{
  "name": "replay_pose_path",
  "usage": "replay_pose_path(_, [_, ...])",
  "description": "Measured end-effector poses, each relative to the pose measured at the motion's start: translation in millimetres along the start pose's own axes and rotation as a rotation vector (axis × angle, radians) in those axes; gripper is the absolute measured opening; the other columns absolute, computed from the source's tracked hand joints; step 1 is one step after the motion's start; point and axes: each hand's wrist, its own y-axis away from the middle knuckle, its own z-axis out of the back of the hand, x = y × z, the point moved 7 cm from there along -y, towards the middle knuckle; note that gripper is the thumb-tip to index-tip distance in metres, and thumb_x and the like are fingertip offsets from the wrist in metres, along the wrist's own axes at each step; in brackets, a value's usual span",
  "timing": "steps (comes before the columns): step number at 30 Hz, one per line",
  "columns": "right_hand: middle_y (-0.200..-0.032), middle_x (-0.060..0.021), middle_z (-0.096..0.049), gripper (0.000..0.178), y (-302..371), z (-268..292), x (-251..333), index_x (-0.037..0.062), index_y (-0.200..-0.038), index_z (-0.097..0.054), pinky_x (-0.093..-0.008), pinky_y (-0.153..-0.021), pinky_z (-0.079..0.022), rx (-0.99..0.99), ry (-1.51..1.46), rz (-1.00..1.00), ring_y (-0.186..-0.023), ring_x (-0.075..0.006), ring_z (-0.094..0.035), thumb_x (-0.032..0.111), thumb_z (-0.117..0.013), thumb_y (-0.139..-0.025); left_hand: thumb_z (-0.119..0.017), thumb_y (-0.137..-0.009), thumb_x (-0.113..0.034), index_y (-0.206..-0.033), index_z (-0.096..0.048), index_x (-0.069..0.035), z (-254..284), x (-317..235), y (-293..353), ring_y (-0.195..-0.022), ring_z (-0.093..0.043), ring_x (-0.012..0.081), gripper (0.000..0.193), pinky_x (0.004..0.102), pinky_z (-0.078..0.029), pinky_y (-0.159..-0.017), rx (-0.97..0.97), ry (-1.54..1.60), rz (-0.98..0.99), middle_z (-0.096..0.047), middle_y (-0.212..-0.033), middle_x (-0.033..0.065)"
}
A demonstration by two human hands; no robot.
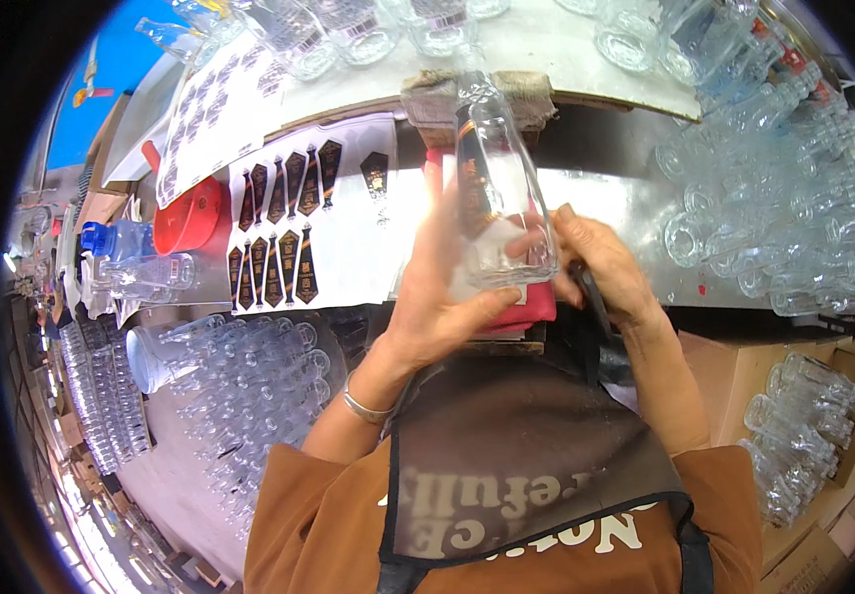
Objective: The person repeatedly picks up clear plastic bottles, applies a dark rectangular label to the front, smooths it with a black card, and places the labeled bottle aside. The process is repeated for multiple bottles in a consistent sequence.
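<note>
So my left hand is wrapped around a clear bottle, thumb across near the base and fingers along the side; I figure that's so the round glass can't roll on me; the bottle is right in front of me, base toward my chest and neck pointing away over a padded block, which probably props it up, though I can't tell if the neck is actually pressing on it. My right hand is curled at the right side of the base, with a dark strip beside its fingers; can't tell whether that hand is truly gripping anything.

There's a dark label on the glass, and it sits up where I can see it; a red cloth lies below the base, likely as cushioning. The sheet of labels is flat on the surface to my left, handy for that side I guess; loads of other bottles lie piled off to the right, well apart from my elbow room.
</note>
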Motion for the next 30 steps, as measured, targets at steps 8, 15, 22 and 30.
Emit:
replay_pose_path(8, [-0.098,-0.0070,-0.072,0.044,17,-11,30,-0.0071,-0.131,-0.060,-0.0227,-0.057,-0.044,-0.097,0.476,0.190,-0.061,-0.0085,-0.054,0.028,-0.047,-0.106,-0.084,-0.078,-0.011,-0.154,-0.028,0.005,10,0,13,-0.146,-0.036,0.0410,0.096,0.0424,-0.033,-0.118,-0.021,-0.641,-0.168,-0.031,-0.158,0.0298])
replay_pose_path(15, [-0.105,-0.0061,-0.070,0.038,10,-6,14,-0.0015,-0.136,-0.059,-0.0201,-0.061,-0.046,-0.154,0.676,0.192,-0.072,-0.0042,-0.055,0.018,-0.057,-0.103,-0.090,-0.070,-0.018,-0.154,-0.026,0.008,11,-32,5,-0.137,-0.045,0.0444,0.109,0.0453,-0.039,-0.111,-0.174,-0.796,-0.314,-0.044,-0.149,0.0291])
replay_pose_path(22, [-0.110,-0.0040,-0.066,0.040,16,-1,26,-0.0009,-0.134,-0.059,-0.0219,-0.061,-0.045,-0.234,0.667,0.364,-0.068,-0.0057,-0.052,0.023,-0.060,-0.102,-0.090,-0.069,-0.019,-0.154,-0.028,0.006,5,11,13,-0.140,-0.040,0.0448,0.107,0.0464,-0.035,-0.114,-0.018,-0.860,-0.218,-0.040,-0.152,0.0293])
replay_pose_path(30, [-0.105,-0.0122,-0.073,0.053,-7,-1,35,-0.0066,-0.132,-0.057,-0.0295,-0.074,-0.052,-0.286,0.345,0.151,-0.076,-0.0109,-0.063,0.033,-0.065,-0.097,-0.060,-0.101,-0.033,-0.155,-0.027,0.004,30,35,-43,-0.140,-0.042,0.0273,0.072,0.0374,-0.036,-0.114,-0.218,-0.072,0.149,-0.041,-0.152,0.0207])
